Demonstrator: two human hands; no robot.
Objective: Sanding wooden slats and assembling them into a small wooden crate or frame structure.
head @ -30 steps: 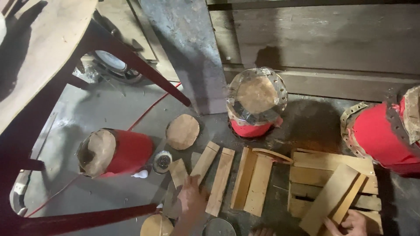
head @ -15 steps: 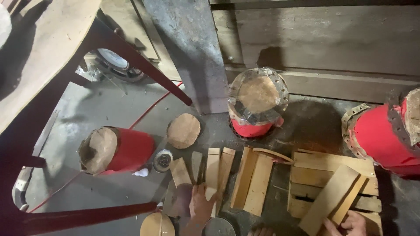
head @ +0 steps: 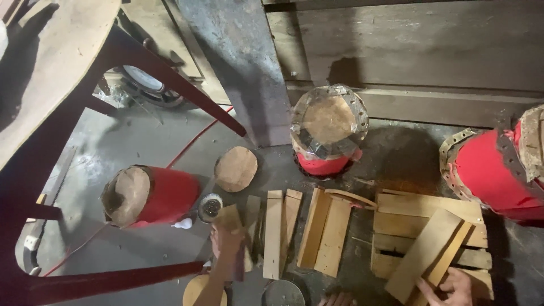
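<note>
**Sorting slats among half-built red drums**

At the far left, a dark red chair frame [head: 141, 62] is leaning across the view, and beneath it a red drum [head: 153, 195] is lying on its side on the grey floor [head: 124, 141], its pale skin head turned toward the left. A small round tin [head: 210, 207] is sitting just beside it, and a loose round wooden disc [head: 236, 168] is lying near, a little further back.

Moving toward the middle, the left hand [head: 226, 241] is reaching forward and closing its fingers on a short wooden slat [head: 229, 217], lifting its far end off the floor. Just to the right, several more slats [head: 281, 229] are lying side by side, roughly parallel, and a second group [head: 328, 232] is lying touching one another. Behind them an upright red drum [head: 327, 133] is standing against the wooden wall [head: 419, 45], its top covered and ringed with metal strip.

To the right, a flat stack of slats [head: 422, 226] is waiting, with one long slat [head: 425, 255] laid at a slant across it. The right hand [head: 456, 286] is resting at this slat's lower end, fingers curled on the wood, though the frame edge is cutting off part of the grip. At the far right a third red drum [head: 490, 175] is lying tilted, its strip band [head: 453, 147] hanging loose.

Judging by this, the slats are being picked over; most are lying unused and two drums are looking unfinished.
</note>
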